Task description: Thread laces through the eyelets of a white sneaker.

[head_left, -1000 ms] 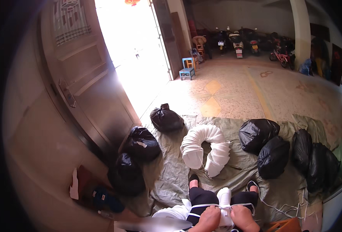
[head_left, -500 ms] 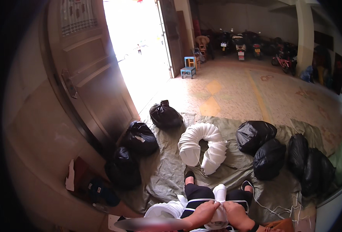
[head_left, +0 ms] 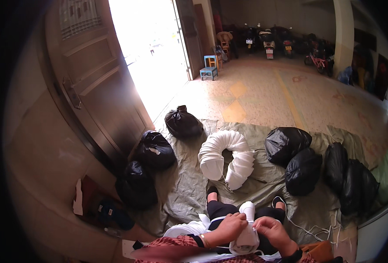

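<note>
White bundle (head_left: 245, 242) sits at lower centre of the frame, between the knees. Left hand (head_left: 232, 229) is at its upper left, fingers curled together; right hand (head_left: 273, 232) at its right edge, thumb and fingertips pinched together. Cannot tell what either grips. Curved white stack (head_left: 211, 161) lies mid-frame on green-grey sheet (head_left: 183, 188).

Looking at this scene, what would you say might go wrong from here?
The loose white cord lies near the right shoe, so it might catch the foot. The curved white stack sits on the wrinkled tarp ahead of the feet; a stray kick could disturb it. The white bundle between the thighs might slip if both hands let go.
</note>
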A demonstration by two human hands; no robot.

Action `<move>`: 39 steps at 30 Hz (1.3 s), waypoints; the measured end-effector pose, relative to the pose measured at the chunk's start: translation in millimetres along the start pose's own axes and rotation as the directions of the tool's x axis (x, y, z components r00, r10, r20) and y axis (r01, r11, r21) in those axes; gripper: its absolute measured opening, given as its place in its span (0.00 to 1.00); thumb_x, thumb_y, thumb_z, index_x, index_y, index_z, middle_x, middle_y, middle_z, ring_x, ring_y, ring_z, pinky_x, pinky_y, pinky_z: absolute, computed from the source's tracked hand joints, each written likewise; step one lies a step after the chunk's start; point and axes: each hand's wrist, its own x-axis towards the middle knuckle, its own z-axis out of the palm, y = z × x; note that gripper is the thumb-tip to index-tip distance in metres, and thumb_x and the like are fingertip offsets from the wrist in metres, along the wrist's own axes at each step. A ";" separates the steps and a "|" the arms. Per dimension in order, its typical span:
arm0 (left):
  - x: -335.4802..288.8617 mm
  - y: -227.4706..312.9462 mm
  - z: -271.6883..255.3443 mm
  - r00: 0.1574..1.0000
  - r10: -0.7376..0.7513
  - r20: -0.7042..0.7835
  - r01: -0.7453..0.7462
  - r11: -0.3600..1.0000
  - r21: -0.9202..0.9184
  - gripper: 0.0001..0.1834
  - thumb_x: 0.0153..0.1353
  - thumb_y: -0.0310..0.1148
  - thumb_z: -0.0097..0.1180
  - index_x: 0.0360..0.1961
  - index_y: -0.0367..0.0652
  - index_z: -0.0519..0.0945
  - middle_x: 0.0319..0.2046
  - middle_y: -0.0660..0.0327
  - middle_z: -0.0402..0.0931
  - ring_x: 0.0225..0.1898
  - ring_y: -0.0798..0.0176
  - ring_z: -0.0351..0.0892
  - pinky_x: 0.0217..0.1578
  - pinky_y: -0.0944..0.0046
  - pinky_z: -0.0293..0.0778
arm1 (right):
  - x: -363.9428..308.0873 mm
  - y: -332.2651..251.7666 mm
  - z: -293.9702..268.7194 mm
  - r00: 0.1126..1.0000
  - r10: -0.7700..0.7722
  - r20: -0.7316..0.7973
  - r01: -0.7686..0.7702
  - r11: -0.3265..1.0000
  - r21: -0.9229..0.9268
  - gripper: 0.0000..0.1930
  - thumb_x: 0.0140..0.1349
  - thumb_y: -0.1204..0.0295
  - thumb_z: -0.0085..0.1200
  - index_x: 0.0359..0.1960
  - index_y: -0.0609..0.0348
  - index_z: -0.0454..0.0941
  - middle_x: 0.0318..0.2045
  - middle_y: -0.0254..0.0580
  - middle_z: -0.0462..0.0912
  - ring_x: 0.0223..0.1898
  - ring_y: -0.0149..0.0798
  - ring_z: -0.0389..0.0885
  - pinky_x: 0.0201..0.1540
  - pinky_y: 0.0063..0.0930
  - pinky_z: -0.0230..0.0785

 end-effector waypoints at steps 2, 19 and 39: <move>9.2 17.3 1.5 0.982 -0.041 -0.185 -0.025 0.939 -0.344 0.04 0.59 0.26 0.63 0.36 0.42 0.82 0.39 0.55 0.77 0.45 0.50 0.80 0.45 0.55 0.77 | 7.1 22.9 -9.9 0.983 0.004 -0.183 0.035 0.977 0.212 0.03 0.69 0.76 0.60 0.40 0.62 0.80 0.36 0.35 0.84 0.39 0.28 0.82 0.50 0.23 0.75; -17.0 30.1 39.8 0.777 -0.628 0.050 0.299 0.298 -0.906 0.12 0.68 0.32 0.63 0.49 0.36 0.83 0.36 0.65 0.84 0.36 0.75 0.80 0.39 0.72 0.76 | -1.5 44.7 14.9 0.932 0.067 -0.356 -0.094 0.994 -0.059 0.15 0.66 0.78 0.61 0.53 0.63 0.77 0.36 0.36 0.85 0.38 0.25 0.82 0.44 0.19 0.75; -14.9 38.5 23.9 0.799 -0.600 -0.043 0.182 0.308 -0.934 0.09 0.69 0.25 0.60 0.48 0.35 0.83 0.37 0.66 0.82 0.35 0.75 0.78 0.38 0.74 0.75 | -0.1 17.8 31.4 0.931 0.060 -0.359 -0.040 0.997 0.062 0.23 0.67 0.81 0.59 0.62 0.66 0.66 0.39 0.38 0.86 0.40 0.23 0.82 0.46 0.17 0.74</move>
